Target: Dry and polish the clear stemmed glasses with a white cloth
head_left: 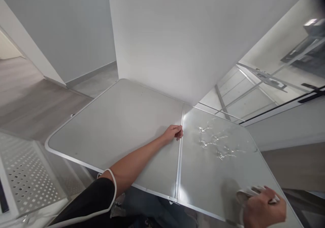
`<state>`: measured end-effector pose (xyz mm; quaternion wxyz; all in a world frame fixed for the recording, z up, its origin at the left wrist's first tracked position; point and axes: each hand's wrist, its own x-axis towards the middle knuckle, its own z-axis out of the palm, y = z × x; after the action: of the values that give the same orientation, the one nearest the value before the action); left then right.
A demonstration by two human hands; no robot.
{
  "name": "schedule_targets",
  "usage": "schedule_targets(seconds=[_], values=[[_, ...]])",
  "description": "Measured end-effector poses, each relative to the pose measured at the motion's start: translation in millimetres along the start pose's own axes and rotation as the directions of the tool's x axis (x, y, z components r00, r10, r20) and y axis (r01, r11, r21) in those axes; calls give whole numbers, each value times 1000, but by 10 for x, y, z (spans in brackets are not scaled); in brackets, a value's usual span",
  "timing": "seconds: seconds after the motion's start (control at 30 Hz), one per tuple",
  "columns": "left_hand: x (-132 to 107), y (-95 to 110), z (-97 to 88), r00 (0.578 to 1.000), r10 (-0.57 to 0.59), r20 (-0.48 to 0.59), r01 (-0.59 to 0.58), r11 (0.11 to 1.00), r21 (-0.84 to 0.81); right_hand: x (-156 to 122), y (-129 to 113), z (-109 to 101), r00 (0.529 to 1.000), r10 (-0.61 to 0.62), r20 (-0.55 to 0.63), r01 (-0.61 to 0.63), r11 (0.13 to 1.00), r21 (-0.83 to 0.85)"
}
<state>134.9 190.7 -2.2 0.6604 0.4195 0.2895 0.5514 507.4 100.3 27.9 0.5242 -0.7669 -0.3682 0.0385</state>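
My left hand (174, 132) rests beside the metal seam (179, 153) of a folding table (114, 130), its fingers curled closed. Whatever those fingers may hold is hidden. Several small, clear, shiny pieces (220, 146) lie on the right half of the tabletop, to the right of that hand. Low in the view, my right hand (265, 207) is closed around a white, strip-like thing (246, 196) over the table's near right part. Motion blurs it, and I cannot tell its exact kind.
A pale wall (162, 42) meets the table's far edge. At left stands a white perforated panel (33, 174) above a wood-look floor (27, 82). Thin metal bars and a glass-like pane (248, 89) are at right. A white cord (114, 187) loops around my left arm.
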Motion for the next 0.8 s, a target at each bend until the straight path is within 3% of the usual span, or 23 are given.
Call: schedule_targets(seconds=[0.03, 0.07, 0.13, 0.2, 0.23, 0.27, 0.33, 0.4, 0.5, 0.67, 0.8], values=[[-11, 9, 10, 1000, 0, 23, 1, 1000, -18, -269, -128, 32, 1000, -18, -4, 18, 993, 121], [-27, 25, 24, 998, 4, 56, -2, 999, -36, -526, -307, 121, 996, -40, 83, 21, 976, 215], [-63, 67, 56, 991, 24, 130, -17, 998, -57, -922, -748, 457, 946, -8, 323, -146, 881, 450], [-80, 110, 76, 977, 14, 211, -10, 1000, -20, -1113, -1168, 907, 799, -55, 599, -380, 725, 574], [-78, 126, 77, 977, 24, 212, -28, 999, 18, -1148, -1331, 1132, 707, -106, 700, -466, 674, 573], [-69, 135, 72, 983, 42, 181, -55, 996, 70, -1162, -1452, 1339, 644, -154, 749, -503, 652, 568], [-38, 138, 47, 993, 120, 14, -121, 976, 179, -1185, -1576, 1672, 600, -256, 758, -449, 676, 584], [-8, 125, 12, 964, 209, -166, -161, 952, 261, -1247, -1583, 1889, 616, -378, 691, -242, 744, 623], [8, 95, -23, 930, 266, -254, -192, 940, 282, -1385, -1499, 2041, 613, -504, 608, -26, 756, 654], [27, 33, -29, 932, 212, -293, -127, 951, 284, -1444, -1391, 2108, 523, -464, 716, -113, 794, 597], [77, -9, -48, 930, 176, -321, -65, 942, 330, -1373, -1366, 2161, 504, -438, 745, -173, 793, 583]])
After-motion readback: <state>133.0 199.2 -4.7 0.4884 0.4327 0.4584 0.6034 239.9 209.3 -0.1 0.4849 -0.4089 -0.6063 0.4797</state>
